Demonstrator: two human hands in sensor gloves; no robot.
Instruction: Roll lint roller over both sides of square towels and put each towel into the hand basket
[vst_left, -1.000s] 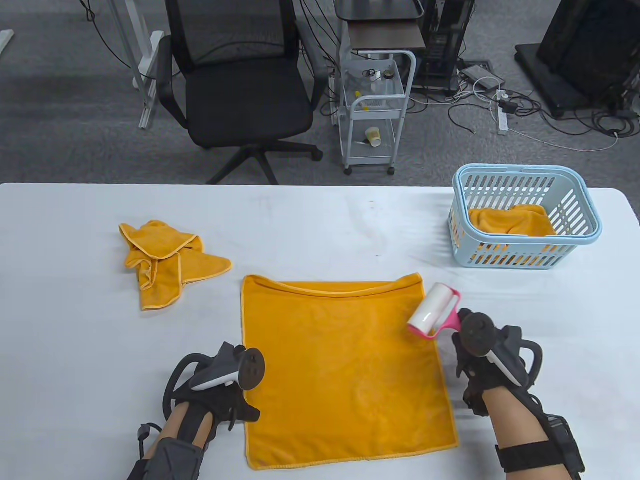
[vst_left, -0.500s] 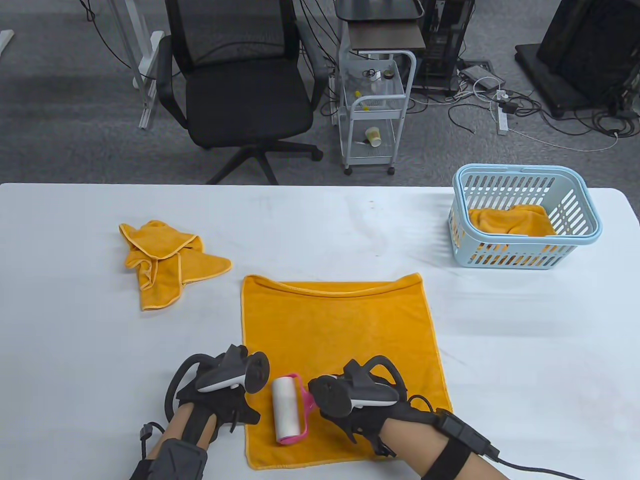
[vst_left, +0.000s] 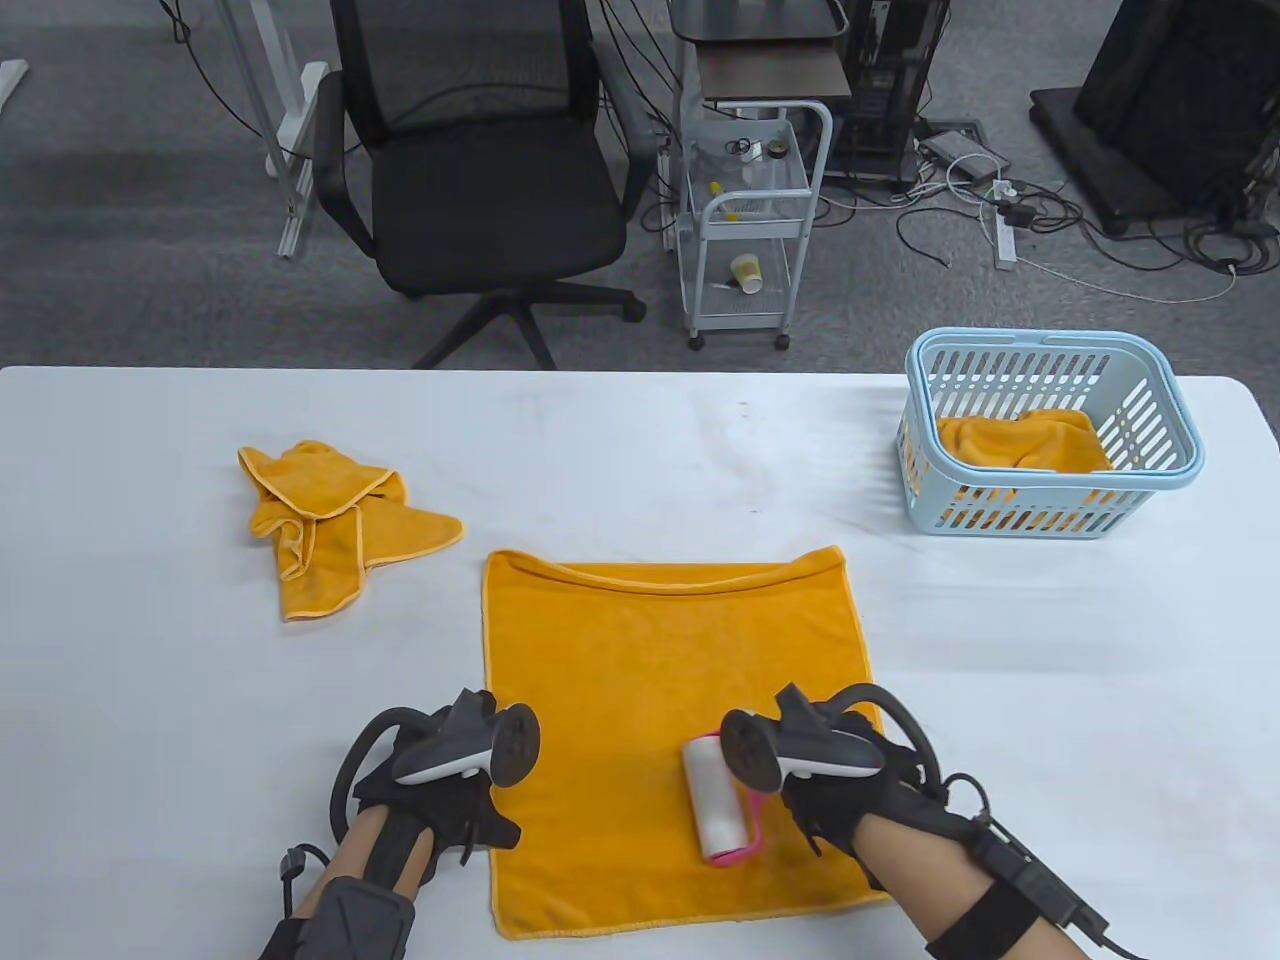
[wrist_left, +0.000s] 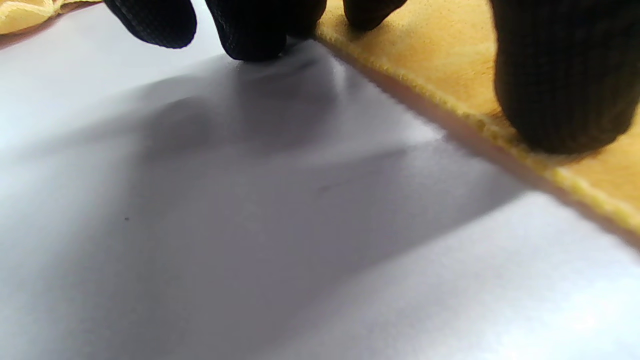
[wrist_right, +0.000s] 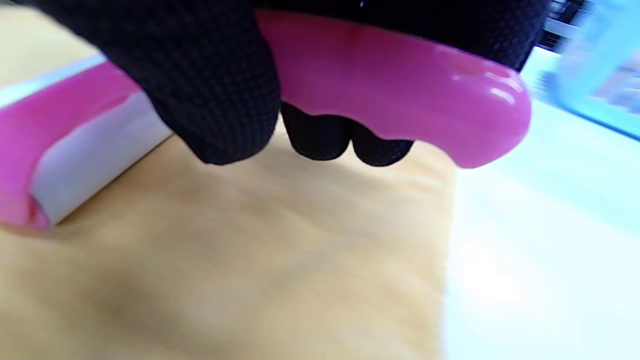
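Observation:
An orange square towel (vst_left: 670, 670) lies flat on the white table (vst_left: 640, 450), its far hem folded over. My left hand (vst_left: 470, 805) presses down at the towel's near left edge. In the left wrist view its fingertips (wrist_left: 252, 32) touch the table beside the hem and the thumb (wrist_left: 560, 95) sits on the towel (wrist_left: 450, 55). My right hand (vst_left: 825, 800) grips the pink handle (wrist_right: 400, 85) of the lint roller (vst_left: 718, 810). The white roll (wrist_right: 95, 150) lies on the near right part of the towel (wrist_right: 225, 275).
A light blue hand basket (vst_left: 1160, 400) stands at the back right with an orange towel (vst_left: 1020, 440) inside. A crumpled orange towel (vst_left: 330, 520) lies at the left. Behind the table are an office chair (vst_left: 480, 180) and a white cart (vst_left: 750, 220).
My right hand carried the roller from the towel's far right corner to its near left part, then rolled it rightward along the near part. The left hand stayed put.

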